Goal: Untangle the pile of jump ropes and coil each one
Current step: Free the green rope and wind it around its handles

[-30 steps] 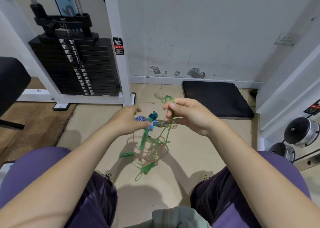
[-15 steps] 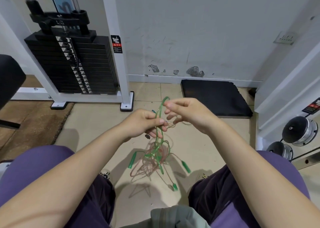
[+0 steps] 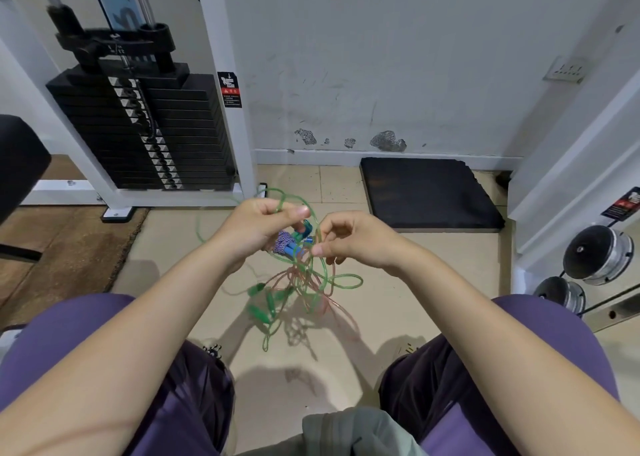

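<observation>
A tangle of jump ropes hangs between my hands above the tiled floor. My left hand (image 3: pixel 256 225) pinches a loop of the green rope (image 3: pixel 341 277) and also holds a blue handle (image 3: pixel 292 248) with a purple-and-white braided rope (image 3: pixel 282 241) against its palm. My right hand (image 3: pixel 349 237) pinches a green strand just to the right of that handle. Below the hands a pink rope (image 3: pixel 318 296) is knotted in with the green loops, and green handles (image 3: pixel 268 305) dangle at the lower left of the tangle.
A weight-stack machine (image 3: pixel 145 133) stands at the back left. A black foam pad (image 3: pixel 429 192) lies against the wall. Chrome dumbbells (image 3: pixel 592 255) sit on a rack at the right. A brown mat (image 3: pixel 62 248) covers the floor at left. My knees frame the tangle.
My left hand has risen and pulled a green loop up and to the left. The blue handle and braided rope show between the hands again. The hanging tangle has swung.
</observation>
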`<state>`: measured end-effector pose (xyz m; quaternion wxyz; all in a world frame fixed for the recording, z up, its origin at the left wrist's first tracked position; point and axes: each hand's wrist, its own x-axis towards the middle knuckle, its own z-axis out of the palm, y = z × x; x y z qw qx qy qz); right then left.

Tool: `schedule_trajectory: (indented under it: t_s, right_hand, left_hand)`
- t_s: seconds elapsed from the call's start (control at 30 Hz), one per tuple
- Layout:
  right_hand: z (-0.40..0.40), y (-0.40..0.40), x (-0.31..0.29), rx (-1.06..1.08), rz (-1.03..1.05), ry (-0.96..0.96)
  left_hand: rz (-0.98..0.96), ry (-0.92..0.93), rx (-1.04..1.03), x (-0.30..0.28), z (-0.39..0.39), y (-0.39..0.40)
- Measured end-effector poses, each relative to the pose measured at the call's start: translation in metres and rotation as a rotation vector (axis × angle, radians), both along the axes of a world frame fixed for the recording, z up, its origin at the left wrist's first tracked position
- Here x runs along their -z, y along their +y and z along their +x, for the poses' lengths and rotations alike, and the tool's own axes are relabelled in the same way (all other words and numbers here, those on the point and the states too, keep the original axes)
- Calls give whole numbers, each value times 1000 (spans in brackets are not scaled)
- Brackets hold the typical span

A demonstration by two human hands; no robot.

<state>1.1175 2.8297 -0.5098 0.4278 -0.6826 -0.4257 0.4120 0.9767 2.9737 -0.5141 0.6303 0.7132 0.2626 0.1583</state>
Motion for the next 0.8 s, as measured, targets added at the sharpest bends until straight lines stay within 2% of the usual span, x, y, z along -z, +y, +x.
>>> schedule_trajectory:
  t_s: [0.2, 0.4, 0.5, 0.63, 0.7, 0.8]
  right_hand:
    - [0, -1, -5, 176, 116, 248]
    - [14, -3, -13, 337, 171, 165]
    - [23, -7, -18, 414, 209, 211]
    - [36, -13, -18, 539, 220, 42]
    - [44, -16, -16, 580, 204, -83]
    - [52, -17, -15, 607, 174, -195]
  left_hand:
    - [124, 160, 205, 8, -1, -10]
    - [365, 328, 159, 14, 1, 1]
    - [310, 377, 62, 11, 0, 8]
    - [190, 336, -45, 3, -4, 18]
    - [242, 297, -134, -2, -6, 22]
    - [353, 198, -387, -7, -9, 33]
